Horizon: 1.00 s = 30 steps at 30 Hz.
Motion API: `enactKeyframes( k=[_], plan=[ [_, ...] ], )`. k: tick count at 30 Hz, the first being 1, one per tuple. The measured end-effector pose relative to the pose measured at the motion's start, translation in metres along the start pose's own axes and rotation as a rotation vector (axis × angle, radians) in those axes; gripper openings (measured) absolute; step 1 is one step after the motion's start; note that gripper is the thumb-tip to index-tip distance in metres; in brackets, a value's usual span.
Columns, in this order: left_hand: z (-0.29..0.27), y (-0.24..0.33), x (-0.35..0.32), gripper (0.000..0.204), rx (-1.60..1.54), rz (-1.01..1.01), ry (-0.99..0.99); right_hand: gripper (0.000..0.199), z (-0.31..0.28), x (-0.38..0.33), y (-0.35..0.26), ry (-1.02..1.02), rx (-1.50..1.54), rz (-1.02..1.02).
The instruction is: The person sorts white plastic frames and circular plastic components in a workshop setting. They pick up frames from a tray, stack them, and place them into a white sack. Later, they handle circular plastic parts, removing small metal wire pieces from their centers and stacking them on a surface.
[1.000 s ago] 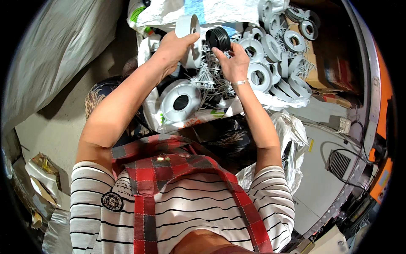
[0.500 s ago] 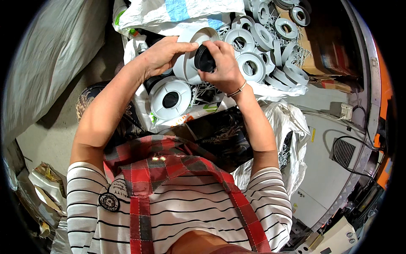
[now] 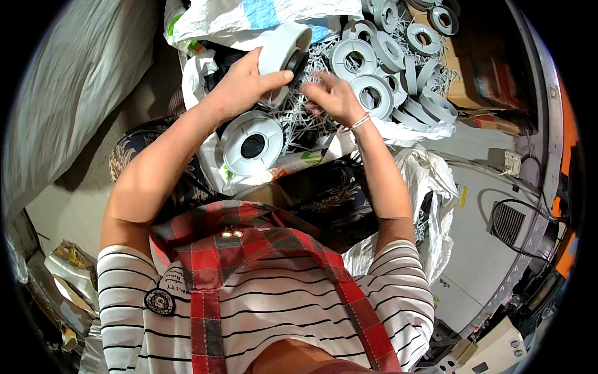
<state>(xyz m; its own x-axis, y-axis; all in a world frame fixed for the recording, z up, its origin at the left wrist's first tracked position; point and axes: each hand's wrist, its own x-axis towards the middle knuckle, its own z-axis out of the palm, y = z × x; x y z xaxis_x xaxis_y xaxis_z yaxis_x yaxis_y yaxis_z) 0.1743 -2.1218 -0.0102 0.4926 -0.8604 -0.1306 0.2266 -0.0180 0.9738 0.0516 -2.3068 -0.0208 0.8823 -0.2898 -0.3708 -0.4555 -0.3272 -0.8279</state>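
On the person's side of the left hand [image 3: 248,80] lay a grey flanged disc [image 3: 234,153], while that hand gripped a grey cup-shaped ring [image 3: 280,51], a black insert [image 3: 296,61] in its opening. Just beside it, the right hand [image 3: 333,98] curved, apparently free, its blurred fingertips impossible to read as parted or touching. Beyond it and rightward spread loose grey rings [image 3: 341,61] and thin grey sticks [image 3: 300,124].

Right hand [image 3: 337,100] blurred. Black part [image 3: 297,62] partly hidden by grey ring [image 3: 281,50]. White sack [image 3: 218,25] cut off at top edge.
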Motion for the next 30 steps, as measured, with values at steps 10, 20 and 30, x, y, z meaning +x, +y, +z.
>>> enactKeyframes(
  k=[10, 20, 30],
  plan=[
    [0.005, -0.019, -0.047, 0.042, 0.953, -0.058, -0.852, 0.058, -0.080, 0.030, 0.186, 0.065, -1.143, 0.523],
    [-0.028, 0.006, -0.002, 0.051, -0.305, -0.160, 0.105, 0.050, -0.016, 0.040, -0.025, -0.250, 1.159, -0.030],
    [-0.050, 0.020, -0.002, 0.028, -0.142, -0.059, 0.563, 0.027, 0.142, 0.141, 0.104, 0.064, -0.628, -0.069]
  ],
)
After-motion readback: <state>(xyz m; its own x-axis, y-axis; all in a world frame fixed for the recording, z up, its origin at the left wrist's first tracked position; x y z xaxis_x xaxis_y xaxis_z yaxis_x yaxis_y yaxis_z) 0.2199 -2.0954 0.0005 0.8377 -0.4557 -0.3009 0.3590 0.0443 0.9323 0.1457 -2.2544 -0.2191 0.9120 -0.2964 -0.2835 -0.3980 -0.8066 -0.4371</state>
